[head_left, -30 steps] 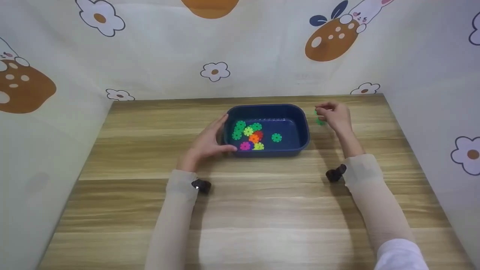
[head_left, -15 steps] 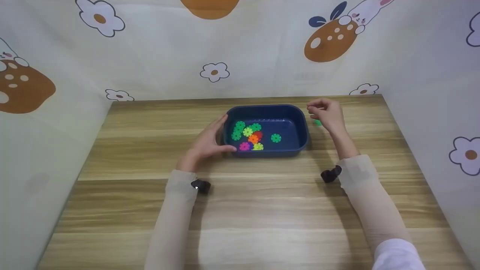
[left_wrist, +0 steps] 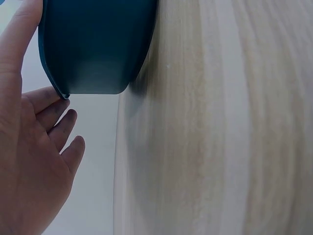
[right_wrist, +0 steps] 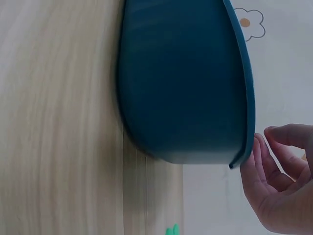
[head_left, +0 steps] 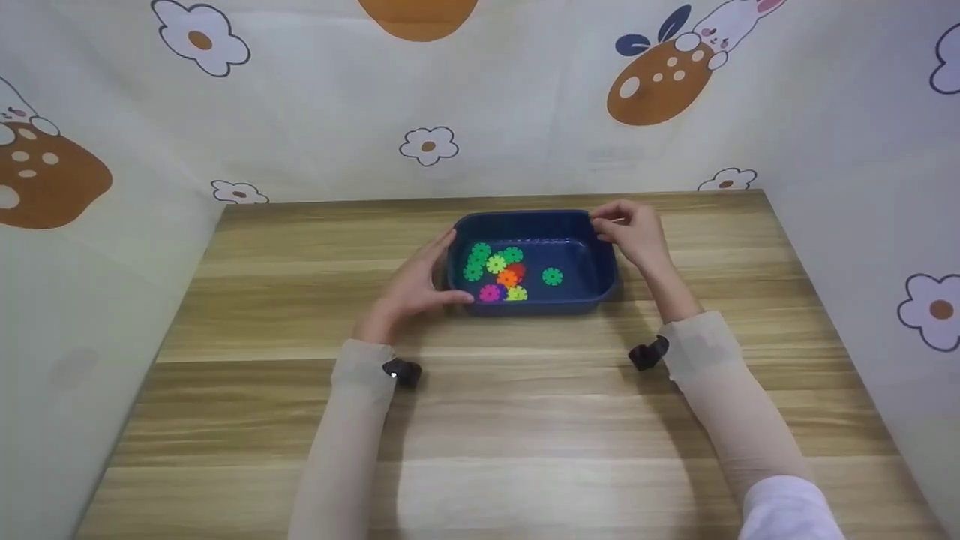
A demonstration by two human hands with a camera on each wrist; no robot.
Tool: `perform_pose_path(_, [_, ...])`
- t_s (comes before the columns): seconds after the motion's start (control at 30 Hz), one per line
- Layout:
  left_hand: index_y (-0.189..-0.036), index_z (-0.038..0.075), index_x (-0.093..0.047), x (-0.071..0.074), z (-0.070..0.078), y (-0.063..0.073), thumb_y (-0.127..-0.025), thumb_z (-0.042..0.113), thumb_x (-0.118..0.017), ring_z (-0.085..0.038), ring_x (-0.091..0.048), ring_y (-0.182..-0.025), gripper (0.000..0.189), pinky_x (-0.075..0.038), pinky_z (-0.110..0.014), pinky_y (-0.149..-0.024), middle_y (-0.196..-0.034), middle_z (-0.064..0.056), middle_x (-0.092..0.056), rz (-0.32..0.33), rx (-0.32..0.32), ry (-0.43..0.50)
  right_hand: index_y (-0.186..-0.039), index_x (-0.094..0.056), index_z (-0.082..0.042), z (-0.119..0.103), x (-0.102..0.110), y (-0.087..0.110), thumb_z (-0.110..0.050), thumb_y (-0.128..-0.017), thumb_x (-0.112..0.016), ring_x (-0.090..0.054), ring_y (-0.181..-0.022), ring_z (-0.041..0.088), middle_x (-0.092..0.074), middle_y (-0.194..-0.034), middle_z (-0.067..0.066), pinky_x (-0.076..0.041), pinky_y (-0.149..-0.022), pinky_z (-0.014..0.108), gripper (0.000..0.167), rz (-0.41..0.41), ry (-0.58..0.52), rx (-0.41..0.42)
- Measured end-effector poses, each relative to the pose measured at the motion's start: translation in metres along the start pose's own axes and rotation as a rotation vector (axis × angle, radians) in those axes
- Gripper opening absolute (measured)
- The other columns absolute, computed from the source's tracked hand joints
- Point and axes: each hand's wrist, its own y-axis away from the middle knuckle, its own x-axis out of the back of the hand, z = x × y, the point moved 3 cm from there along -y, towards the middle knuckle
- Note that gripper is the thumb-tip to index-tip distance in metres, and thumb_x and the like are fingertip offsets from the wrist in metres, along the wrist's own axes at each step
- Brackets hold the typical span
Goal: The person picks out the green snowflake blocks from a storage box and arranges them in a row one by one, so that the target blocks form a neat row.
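Note:
A dark blue plastic bin point(head_left: 525, 307) stands on the table, with several colourful snowflake discs point(head_left: 508, 277) lying inside, mostly to the left. My left hand point(head_left: 412, 285) grips the bin's left end, its thumb along the front rim and its fingers at the side; the left wrist view shows the fingertips point(left_wrist: 73, 117) by the rim. Over the back right corner is my right hand point(head_left: 637, 236), thumb and forefinger pinched together around a green snowflake disc that the fingers mostly hide. In the right wrist view, the other fingers point(right_wrist: 254, 171) bend right beside the rim.
Another green disc point(right_wrist: 172, 230) lies on the table just right of the bin. The wood-grain table point(head_left: 510, 420) ends at a patterned cloth wall point(head_left: 322, 112) behind, with more cloth at both sides.
My right hand has moved left from the table beside the bin to over its back right rim, carrying the green disc. My left hand and the bin have stayed in place.

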Motion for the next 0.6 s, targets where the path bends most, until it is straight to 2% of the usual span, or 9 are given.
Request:
perform_pose_path(0.23, [-0.161,0.020,-0.015,0.001,0.000,-0.001,-0.077,0.048,-0.083,-0.030,-0.014,-0.156,0.112,-0.019,-0.053,-0.126,-0.170,-0.006,-0.012,-0.002,-0.015,-0.009,-0.110,-0.069,0.010,-0.004,-0.014,0.002,-0.003,-0.092,-0.067,-0.064,-0.072,-0.006,-0.065,-0.085,-0.010,-0.058,-0.070,0.013,0.022,-0.037,0.015,0.005])
perform_pose_path(0.4, [-0.161,0.022,-0.015,0.001,0.001,0.000,-0.076,0.049,-0.083,-0.029,-0.014,-0.156,0.113,-0.019,-0.054,-0.126,-0.170,-0.004,-0.011,-0.001,-0.003,-0.004,-0.110,-0.070,0.007,-0.005,-0.025,0.002,-0.006,-0.093,-0.067,-0.064,-0.075,-0.002,-0.069,-0.094,0.004,-0.059,-0.072,0.017,0.021,-0.091,0.062,0.005])
perform_pose_path(0.5, [-0.161,0.024,-0.015,0.000,0.000,0.000,-0.076,0.051,-0.083,-0.028,-0.014,-0.156,0.113,-0.019,-0.054,-0.126,-0.170,-0.001,-0.011,-0.002,0.011,-0.007,-0.112,-0.070,0.006,-0.003,-0.034,0.002,-0.008,-0.094,-0.066,-0.064,-0.078,0.002,-0.070,-0.103,0.015,-0.061,-0.078,0.023,0.022,-0.137,0.087,-0.009])
perform_pose_path(0.6, [-0.161,0.026,-0.015,0.000,0.000,0.001,-0.075,0.053,-0.083,-0.027,-0.014,-0.156,0.113,-0.019,-0.054,-0.126,-0.170,0.002,-0.010,-0.003,0.027,-0.006,-0.114,-0.069,0.004,-0.002,-0.043,0.002,-0.009,-0.095,-0.065,-0.065,-0.083,0.009,-0.069,-0.110,0.019,-0.061,-0.083,0.029,0.023,-0.181,0.109,-0.035])
